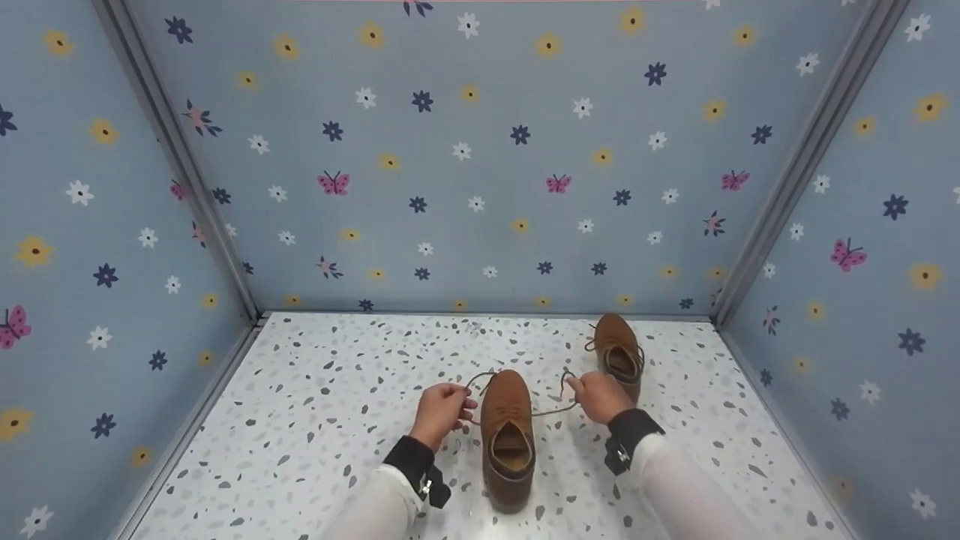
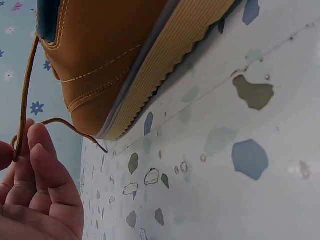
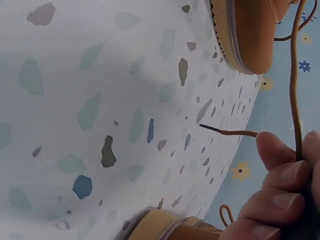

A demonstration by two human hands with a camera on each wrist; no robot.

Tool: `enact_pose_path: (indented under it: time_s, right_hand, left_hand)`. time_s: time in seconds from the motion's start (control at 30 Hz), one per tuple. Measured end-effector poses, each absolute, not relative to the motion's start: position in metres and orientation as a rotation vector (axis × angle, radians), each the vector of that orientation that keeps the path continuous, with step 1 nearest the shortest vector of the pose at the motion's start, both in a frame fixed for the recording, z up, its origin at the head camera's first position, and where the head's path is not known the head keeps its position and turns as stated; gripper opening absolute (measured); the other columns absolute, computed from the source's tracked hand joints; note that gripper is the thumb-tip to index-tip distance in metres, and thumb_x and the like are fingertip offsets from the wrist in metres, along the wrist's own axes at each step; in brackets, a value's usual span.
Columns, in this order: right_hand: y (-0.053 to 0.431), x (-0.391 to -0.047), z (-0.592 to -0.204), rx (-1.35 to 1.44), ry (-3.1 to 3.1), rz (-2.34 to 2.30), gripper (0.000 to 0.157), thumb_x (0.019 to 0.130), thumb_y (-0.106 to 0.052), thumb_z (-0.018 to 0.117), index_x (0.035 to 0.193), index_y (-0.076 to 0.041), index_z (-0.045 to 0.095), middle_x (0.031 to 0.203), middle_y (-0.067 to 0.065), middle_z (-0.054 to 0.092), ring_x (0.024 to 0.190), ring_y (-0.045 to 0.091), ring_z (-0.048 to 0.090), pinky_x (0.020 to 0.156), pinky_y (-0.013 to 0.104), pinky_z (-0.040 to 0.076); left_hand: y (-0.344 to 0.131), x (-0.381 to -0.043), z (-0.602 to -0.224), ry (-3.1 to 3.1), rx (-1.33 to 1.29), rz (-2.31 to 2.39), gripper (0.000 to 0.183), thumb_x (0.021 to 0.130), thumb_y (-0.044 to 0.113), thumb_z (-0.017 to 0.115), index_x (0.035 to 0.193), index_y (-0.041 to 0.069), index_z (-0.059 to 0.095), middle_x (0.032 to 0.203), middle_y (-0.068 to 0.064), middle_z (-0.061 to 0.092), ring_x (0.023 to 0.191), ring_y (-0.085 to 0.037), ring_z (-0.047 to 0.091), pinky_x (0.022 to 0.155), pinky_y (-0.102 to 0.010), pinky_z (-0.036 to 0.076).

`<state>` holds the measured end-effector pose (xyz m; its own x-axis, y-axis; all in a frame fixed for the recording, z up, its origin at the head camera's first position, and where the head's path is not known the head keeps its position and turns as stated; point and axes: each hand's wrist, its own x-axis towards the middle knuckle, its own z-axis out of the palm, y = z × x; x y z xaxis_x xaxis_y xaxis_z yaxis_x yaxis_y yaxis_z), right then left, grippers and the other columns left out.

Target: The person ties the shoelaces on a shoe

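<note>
A brown lace-up shoe (image 1: 507, 420) stands on the speckled surface between the two hands, its toe pointing away. My left hand (image 1: 441, 411), on its left side, pinches one end of the shoelace (image 2: 24, 95) between thumb and fingers; the lace's loose tail curves over toward the toe. On the other side, my right hand (image 1: 598, 396) grips the other lace end (image 3: 295, 85), which stretches across from the shoe's eyelets. A short tip of that lace sticks out past the fingers in the right wrist view.
The matching brown shoe (image 1: 616, 341) stands farther back at the right, its lace tied in a bow, partly hidden behind the right hand. Blue flower-patterned panels (image 1: 480, 172) enclose the white speckled surface (image 1: 337, 390) at the back and both sides.
</note>
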<state>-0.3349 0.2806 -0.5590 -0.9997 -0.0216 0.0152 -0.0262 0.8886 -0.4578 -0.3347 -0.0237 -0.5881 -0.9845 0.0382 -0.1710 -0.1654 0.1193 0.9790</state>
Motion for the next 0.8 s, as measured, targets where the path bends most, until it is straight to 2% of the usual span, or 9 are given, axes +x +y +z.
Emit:
enact_pose_path:
  time_s: [0.27,0.47,0.53,0.67,0.8]
  right_hand:
    - [0.279,-0.335,-0.536,0.195,-3.157,0.649,0.034,0.111,-0.016,0.044,0.094,-0.002,0.069,0.087,0.010,0.070,0.076,0.024,0.067,0.077,0.045,0.056]
    - [0.276,-0.332,-0.521,0.264,-3.170,0.625,0.024,0.107,-0.010,0.054,0.109,0.005,0.072,0.103,0.018,0.075,0.096,0.036,0.074,0.089,0.051,0.059]
    - [0.275,-0.332,-0.518,0.251,-3.166,0.637,0.021,0.106,-0.011,0.058,0.111,0.004,0.072,0.099,0.017,0.076,0.090,0.033,0.075,0.083,0.047,0.061]
    - [0.274,-0.338,-0.511,0.179,-3.178,0.636,0.019,0.104,-0.019,0.064,0.101,0.000,0.067,0.077,0.008,0.071,0.063,0.020,0.068,0.062,0.036,0.055]
    - [0.273,-0.344,-0.506,0.173,-3.142,0.569,0.024,0.103,-0.027,0.067,0.093,-0.005,0.064,0.073,0.005,0.068,0.060,0.017,0.063,0.059,0.034,0.052]
  left_hand:
    - [-0.024,-0.335,-0.584,2.270,-0.086,1.936,0.029,0.102,0.018,0.053,0.118,-0.001,0.068,0.098,-0.008,0.081,0.075,-0.012,0.074,0.065,-0.027,0.057]
    - [-0.023,-0.338,-0.585,2.269,-0.105,1.931,0.025,0.101,0.018,0.056,0.113,-0.001,0.067,0.102,-0.009,0.081,0.078,-0.011,0.076,0.068,-0.027,0.059]
    - [-0.022,-0.339,-0.585,2.283,-0.108,1.919,0.022,0.100,0.018,0.058,0.108,0.001,0.069,0.102,-0.008,0.081,0.079,-0.011,0.076,0.068,-0.027,0.059]
    - [-0.023,-0.339,-0.582,2.325,-0.091,1.883,0.021,0.099,0.019,0.061,0.106,0.002,0.071,0.097,-0.006,0.081,0.078,-0.010,0.076,0.068,-0.027,0.059]
    - [-0.025,-0.337,-0.581,2.369,-0.064,1.847,0.021,0.100,0.021,0.064,0.104,0.003,0.072,0.094,-0.005,0.081,0.076,-0.009,0.075,0.066,-0.026,0.057]
